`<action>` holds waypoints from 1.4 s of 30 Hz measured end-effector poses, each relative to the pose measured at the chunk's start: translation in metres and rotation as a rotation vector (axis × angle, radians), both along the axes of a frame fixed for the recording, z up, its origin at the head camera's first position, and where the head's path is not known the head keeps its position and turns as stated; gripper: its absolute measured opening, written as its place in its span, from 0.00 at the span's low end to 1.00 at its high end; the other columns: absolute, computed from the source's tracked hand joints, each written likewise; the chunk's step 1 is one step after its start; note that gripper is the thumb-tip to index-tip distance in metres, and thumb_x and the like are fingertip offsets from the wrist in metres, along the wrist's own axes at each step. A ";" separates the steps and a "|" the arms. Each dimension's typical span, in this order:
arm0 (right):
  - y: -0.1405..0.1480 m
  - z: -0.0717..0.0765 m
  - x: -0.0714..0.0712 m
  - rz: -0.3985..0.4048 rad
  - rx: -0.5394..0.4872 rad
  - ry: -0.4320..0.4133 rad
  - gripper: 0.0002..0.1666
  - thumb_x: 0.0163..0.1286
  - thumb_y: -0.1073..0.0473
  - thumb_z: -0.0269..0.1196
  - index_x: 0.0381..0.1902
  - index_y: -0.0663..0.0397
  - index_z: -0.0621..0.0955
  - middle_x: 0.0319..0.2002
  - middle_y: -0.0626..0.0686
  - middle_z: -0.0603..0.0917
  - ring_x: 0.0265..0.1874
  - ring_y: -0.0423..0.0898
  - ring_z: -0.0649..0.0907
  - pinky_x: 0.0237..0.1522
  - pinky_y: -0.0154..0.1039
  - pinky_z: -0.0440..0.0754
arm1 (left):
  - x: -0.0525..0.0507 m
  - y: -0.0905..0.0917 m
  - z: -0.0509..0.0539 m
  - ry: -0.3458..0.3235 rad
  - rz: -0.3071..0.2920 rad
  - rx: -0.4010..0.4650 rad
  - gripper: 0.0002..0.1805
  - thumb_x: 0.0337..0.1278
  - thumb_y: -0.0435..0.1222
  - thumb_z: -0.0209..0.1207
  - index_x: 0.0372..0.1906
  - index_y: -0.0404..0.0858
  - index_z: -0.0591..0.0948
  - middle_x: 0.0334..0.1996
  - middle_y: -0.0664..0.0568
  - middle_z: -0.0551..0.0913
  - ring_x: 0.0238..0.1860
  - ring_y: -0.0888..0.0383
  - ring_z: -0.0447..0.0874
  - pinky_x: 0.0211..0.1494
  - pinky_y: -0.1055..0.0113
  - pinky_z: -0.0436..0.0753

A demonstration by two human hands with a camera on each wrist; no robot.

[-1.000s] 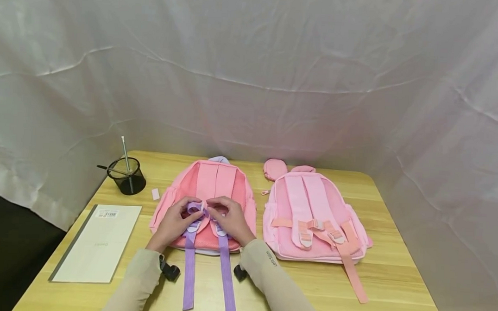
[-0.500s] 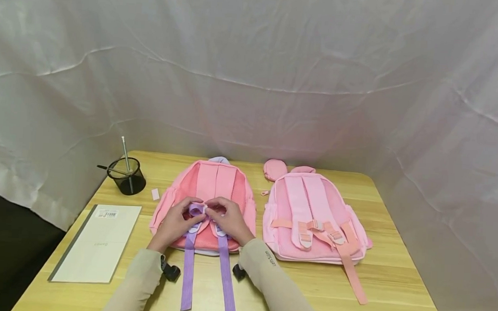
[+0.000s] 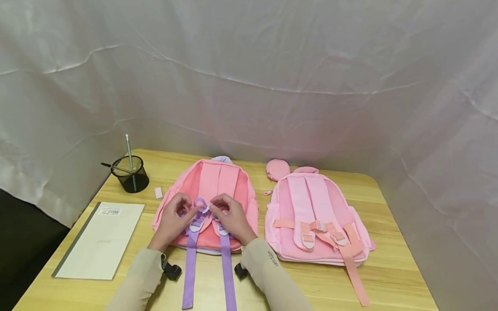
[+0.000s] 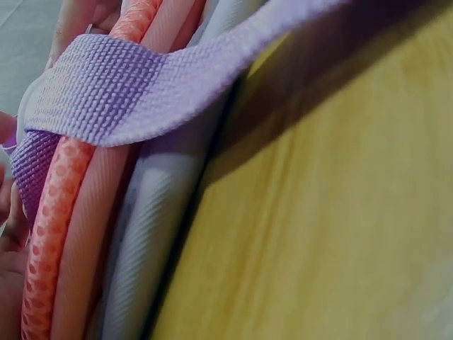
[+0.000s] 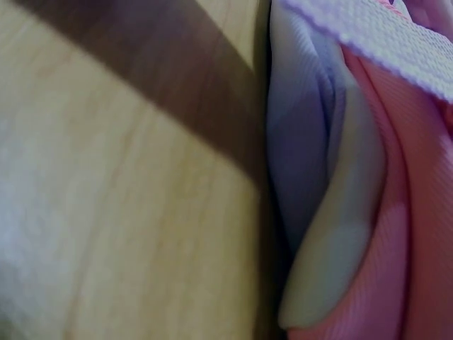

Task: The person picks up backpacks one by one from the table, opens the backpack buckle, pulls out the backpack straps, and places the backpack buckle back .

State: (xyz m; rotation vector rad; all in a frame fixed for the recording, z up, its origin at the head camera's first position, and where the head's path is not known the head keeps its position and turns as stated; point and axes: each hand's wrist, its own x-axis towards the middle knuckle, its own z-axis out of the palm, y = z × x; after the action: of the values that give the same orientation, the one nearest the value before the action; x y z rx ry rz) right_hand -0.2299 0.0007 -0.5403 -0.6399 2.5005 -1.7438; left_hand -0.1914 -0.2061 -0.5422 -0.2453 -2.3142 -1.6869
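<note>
Head view shows the left hand (image 3: 173,219) and right hand (image 3: 232,217) pinching, it seems, a looped purple strap (image 3: 199,200) between them; exactly what the right fingertips grip I cannot tell. Beneath both hands lies the backpack (image 3: 208,176); nearer the wrists, two loose tails (image 3: 190,276) run out over the worktop (image 3: 393,282). Soft webbing could twist or slip from so narrow a pinch, undoing the loop, and a forearm might snag a tail, tugging the backpack askew.
</note>
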 end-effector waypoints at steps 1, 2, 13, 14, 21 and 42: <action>0.000 0.000 0.000 0.004 0.004 0.006 0.09 0.75 0.55 0.66 0.50 0.47 0.85 0.44 0.48 0.88 0.42 0.39 0.84 0.49 0.34 0.83 | -0.002 -0.001 -0.005 0.012 0.001 -0.011 0.12 0.62 0.31 0.70 0.41 0.32 0.78 0.31 0.42 0.76 0.31 0.61 0.71 0.35 0.73 0.71; 0.000 0.000 0.000 0.005 0.010 0.013 0.09 0.75 0.55 0.66 0.50 0.47 0.86 0.44 0.48 0.88 0.42 0.39 0.84 0.49 0.34 0.83 | -0.002 -0.002 -0.007 0.024 0.000 -0.029 0.10 0.61 0.31 0.71 0.38 0.35 0.79 0.30 0.45 0.76 0.30 0.62 0.71 0.34 0.73 0.71; -0.002 -0.002 -0.002 -0.101 0.031 -0.003 0.05 0.72 0.53 0.69 0.42 0.45 0.88 0.38 0.44 0.89 0.36 0.36 0.82 0.42 0.32 0.81 | -0.001 -0.001 -0.006 0.022 -0.008 -0.202 0.05 0.54 0.38 0.77 0.31 0.48 0.90 0.25 0.58 0.80 0.27 0.62 0.74 0.31 0.71 0.74; -0.002 -0.002 -0.003 -0.104 0.031 -0.002 0.05 0.72 0.54 0.69 0.42 0.45 0.88 0.38 0.45 0.89 0.36 0.36 0.82 0.42 0.32 0.81 | -0.002 0.000 -0.006 0.013 -0.004 -0.212 0.05 0.53 0.37 0.77 0.31 0.48 0.90 0.26 0.58 0.80 0.27 0.62 0.74 0.31 0.71 0.74; -0.003 -0.003 -0.002 -0.110 0.034 0.009 0.04 0.72 0.55 0.69 0.42 0.46 0.88 0.38 0.45 0.89 0.37 0.37 0.83 0.43 0.32 0.81 | -0.004 0.002 -0.005 -0.049 -0.008 -0.266 0.04 0.53 0.36 0.76 0.31 0.44 0.91 0.26 0.57 0.82 0.27 0.62 0.75 0.33 0.71 0.75; -0.003 -0.001 -0.002 0.012 0.060 0.049 0.05 0.70 0.58 0.70 0.42 0.50 0.87 0.34 0.49 0.87 0.31 0.36 0.80 0.37 0.30 0.80 | -0.005 0.006 -0.006 -0.049 -0.015 -0.275 0.03 0.54 0.34 0.74 0.31 0.45 0.89 0.23 0.58 0.81 0.25 0.63 0.73 0.30 0.70 0.73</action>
State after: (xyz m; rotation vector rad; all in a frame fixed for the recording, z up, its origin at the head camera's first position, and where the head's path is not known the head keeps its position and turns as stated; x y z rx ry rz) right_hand -0.2320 -0.0022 -0.5414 -0.7002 2.5645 -1.6624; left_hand -0.1959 -0.2002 -0.5481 -0.2774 -2.5850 -1.3908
